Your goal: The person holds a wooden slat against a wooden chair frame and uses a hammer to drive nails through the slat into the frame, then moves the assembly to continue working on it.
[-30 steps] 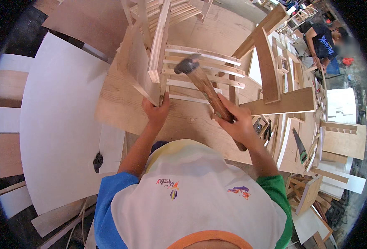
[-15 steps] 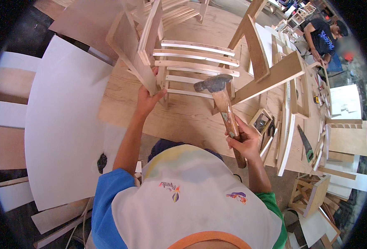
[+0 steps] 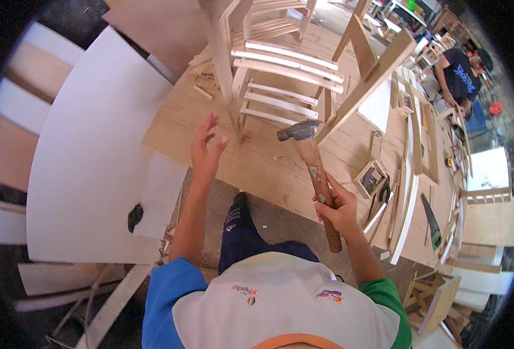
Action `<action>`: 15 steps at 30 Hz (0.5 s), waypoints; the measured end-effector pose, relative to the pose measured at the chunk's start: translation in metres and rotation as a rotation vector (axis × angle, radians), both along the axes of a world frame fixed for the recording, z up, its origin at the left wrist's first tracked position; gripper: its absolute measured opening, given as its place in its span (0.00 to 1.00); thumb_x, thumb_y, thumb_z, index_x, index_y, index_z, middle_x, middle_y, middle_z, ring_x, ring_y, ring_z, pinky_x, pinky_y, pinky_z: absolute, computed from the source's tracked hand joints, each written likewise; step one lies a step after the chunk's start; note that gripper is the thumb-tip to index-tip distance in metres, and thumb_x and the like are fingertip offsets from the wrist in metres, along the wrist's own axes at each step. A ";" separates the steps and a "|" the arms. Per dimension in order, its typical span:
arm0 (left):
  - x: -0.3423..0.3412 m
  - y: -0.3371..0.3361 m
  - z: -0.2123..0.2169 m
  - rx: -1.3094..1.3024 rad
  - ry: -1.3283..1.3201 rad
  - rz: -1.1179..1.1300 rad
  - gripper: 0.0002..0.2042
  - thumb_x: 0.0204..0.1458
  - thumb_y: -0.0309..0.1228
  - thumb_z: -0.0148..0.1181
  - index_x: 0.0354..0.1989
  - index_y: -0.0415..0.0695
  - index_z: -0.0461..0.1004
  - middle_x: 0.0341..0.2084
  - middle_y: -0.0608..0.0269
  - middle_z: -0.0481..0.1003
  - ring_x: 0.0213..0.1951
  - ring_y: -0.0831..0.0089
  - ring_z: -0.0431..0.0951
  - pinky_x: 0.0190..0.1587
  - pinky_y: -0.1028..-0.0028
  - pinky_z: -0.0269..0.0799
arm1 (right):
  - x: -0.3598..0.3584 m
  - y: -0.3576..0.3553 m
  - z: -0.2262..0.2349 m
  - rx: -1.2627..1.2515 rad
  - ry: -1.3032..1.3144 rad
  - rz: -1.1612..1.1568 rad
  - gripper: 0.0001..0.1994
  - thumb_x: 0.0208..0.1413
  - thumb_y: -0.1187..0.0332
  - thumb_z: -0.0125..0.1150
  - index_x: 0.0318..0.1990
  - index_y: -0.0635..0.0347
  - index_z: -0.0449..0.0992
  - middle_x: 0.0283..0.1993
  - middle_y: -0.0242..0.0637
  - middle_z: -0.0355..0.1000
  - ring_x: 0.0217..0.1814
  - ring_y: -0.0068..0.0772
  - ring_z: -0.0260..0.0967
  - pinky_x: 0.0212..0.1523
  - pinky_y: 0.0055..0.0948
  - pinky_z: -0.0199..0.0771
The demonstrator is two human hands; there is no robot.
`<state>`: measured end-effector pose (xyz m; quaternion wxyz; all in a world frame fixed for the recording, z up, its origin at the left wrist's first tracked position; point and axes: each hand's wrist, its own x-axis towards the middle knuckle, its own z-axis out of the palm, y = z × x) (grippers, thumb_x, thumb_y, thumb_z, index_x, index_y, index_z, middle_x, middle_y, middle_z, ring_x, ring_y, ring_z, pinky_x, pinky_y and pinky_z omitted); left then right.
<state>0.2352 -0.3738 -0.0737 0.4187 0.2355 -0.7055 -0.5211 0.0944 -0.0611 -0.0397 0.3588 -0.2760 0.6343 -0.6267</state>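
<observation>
A hammer (image 3: 310, 156) with a worn wooden handle and dark metal head tilts up from my right hand (image 3: 339, 208), whose fingers wrap round the lower handle. Beyond the hammer stands a slatted wooden chair frame (image 3: 289, 71) with broad side arms, upright on a plywood worktop. My left hand (image 3: 206, 148) is off the frame, fingers apart and nothing in them, just left of the frame's near leg. The hammer head overlaps the frame's lower slats in the view; I cannot tell whether it touches them.
Right of the hammer lie a small wooden box of nails (image 3: 370, 179), dark-handled pliers (image 3: 384, 191), long wood strips (image 3: 407, 210) and a handsaw (image 3: 431, 224). A large white panel (image 3: 88, 157) is on the left. Another person (image 3: 459, 75) works at the far right.
My left hand has let go of the chair frame and drawn back from it. The frame now stands turned and farther off. The hammer stays in my right hand.
</observation>
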 end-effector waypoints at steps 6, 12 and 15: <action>0.069 0.139 -0.066 0.308 -0.121 0.019 0.21 0.50 0.30 0.62 0.55 0.42 0.72 0.39 0.60 0.78 0.42 0.75 0.75 0.48 0.74 0.68 | 0.036 0.081 -0.026 0.044 -0.099 0.036 0.36 0.46 0.86 0.59 0.66 0.63 0.55 0.34 0.42 0.72 0.22 0.25 0.69 0.20 0.23 0.72; 0.081 0.233 -0.041 0.300 -0.221 -0.089 0.15 0.51 0.22 0.59 0.49 0.42 0.76 0.31 0.62 0.79 0.35 0.78 0.77 0.43 0.75 0.71 | 0.040 0.164 0.007 0.075 -0.084 0.096 0.36 0.47 0.85 0.59 0.66 0.62 0.55 0.34 0.42 0.73 0.23 0.25 0.69 0.20 0.24 0.72; 0.076 0.243 -0.041 0.175 -0.239 -0.149 0.16 0.51 0.20 0.56 0.49 0.45 0.77 0.30 0.60 0.79 0.37 0.74 0.78 0.45 0.75 0.72 | 0.038 0.193 0.021 0.053 -0.059 0.057 0.36 0.48 0.83 0.60 0.66 0.60 0.56 0.35 0.42 0.73 0.23 0.26 0.69 0.22 0.24 0.73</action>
